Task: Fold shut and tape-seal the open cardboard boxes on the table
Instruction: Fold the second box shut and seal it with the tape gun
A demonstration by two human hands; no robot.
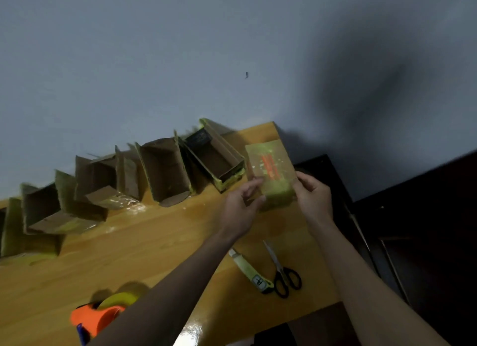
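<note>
A small closed cardboard box (pixel 271 170) with red print on its top stands near the right end of the wooden table (pixel 144 242). My left hand (pixel 242 206) grips its left side, fingers curled round the near corner. My right hand (pixel 313 193) holds its right side. Several open cardboard boxes (pixel 165 170) stand in a row along the wall behind, flaps up. An orange tape dispenser (pixel 100 317) with a yellowish roll lies at the near left, partly hidden by my left forearm.
Black-handled scissors (pixel 282 273) and a utility knife (pixel 249 269) lie on the table between my forearms. Dark furniture (pixel 413 242) stands to the right of the table edge. A grey wall (pixel 180 61) rises directly behind the boxes.
</note>
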